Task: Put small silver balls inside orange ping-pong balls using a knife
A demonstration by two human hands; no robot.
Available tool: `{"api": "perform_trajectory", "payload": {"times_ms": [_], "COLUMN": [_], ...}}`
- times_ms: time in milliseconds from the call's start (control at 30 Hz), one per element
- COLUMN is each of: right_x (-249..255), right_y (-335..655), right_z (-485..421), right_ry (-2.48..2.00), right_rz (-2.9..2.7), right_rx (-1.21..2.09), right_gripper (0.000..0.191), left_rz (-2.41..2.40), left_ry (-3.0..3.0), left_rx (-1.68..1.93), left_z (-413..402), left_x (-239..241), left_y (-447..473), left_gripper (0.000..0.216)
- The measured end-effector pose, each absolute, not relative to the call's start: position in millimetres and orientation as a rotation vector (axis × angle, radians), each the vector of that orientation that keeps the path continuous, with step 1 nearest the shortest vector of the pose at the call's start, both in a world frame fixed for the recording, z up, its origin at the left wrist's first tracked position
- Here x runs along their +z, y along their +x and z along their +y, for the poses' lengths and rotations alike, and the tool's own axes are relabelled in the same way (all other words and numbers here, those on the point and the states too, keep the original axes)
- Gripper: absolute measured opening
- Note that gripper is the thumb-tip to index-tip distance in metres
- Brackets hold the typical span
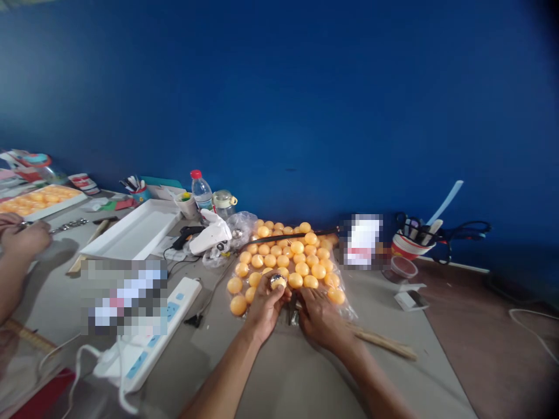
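My left hand [265, 305] is closed around an orange ball [278, 282] with a dark mark on it, holding it up at the near edge of a heap of orange balls [288, 256]. The heap lies on a clear plastic bag [345, 302] on the grey table. My right hand [321, 317] rests beside it, fingers curled down over a small dark object [292, 314] on the table; I cannot make out what it is.
A white power strip [148, 337] lies at the left front, a white tray [135, 230] behind it, a white glue gun [212, 235], a water bottle [201, 189] and a jar. Another person's hand [24, 238] works at far left. A cup of scissors [410, 241] stands right; a wooden stick [384, 343].
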State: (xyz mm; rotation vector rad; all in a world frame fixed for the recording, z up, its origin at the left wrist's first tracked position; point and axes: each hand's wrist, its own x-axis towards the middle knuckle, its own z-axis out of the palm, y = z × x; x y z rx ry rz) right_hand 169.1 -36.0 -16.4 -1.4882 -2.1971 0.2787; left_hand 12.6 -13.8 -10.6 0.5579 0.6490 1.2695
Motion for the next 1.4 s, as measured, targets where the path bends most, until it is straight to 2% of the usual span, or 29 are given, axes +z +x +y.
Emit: {"api": "perform_trajectory", "payload": {"times_ms": [400,533,733,967,1233,1400], "right_x": [-14,-16,-16,-15,-10,-3], "right_y": [169,169,172,171,169,173], "right_z": [-36,-35,-34,-36,-38,-37], "right_ry": [-1.465,-1.424,-1.496,-1.507,-1.527,-1.521], "right_rz": [-2.251,-2.247,-2.272,-2.29,-2.308,-2.248], "right_rx": [0.196,0.225,0.224,0.189,0.184,0.296], "right_gripper": [0.017,0.026,0.018,0.027,0.028,0.029], "left_rz": [0.62,0.637,0.645,0.764,1.103,1.264], "left_ry": [0.354,0.37,0.415,0.52,0.9,1.119], "left_rx": [1.243,1.239,1.262,1.288,1.257,1.312], "left_z": [-12,-13,-14,-13,-16,-14], "left_x": [-3,-3,-1,-3,-15,-14], "left_y": [10,10,13,13,14,10], "left_gripper": [0.042,0.045,0.052,0.054,0.035,0.031]}}
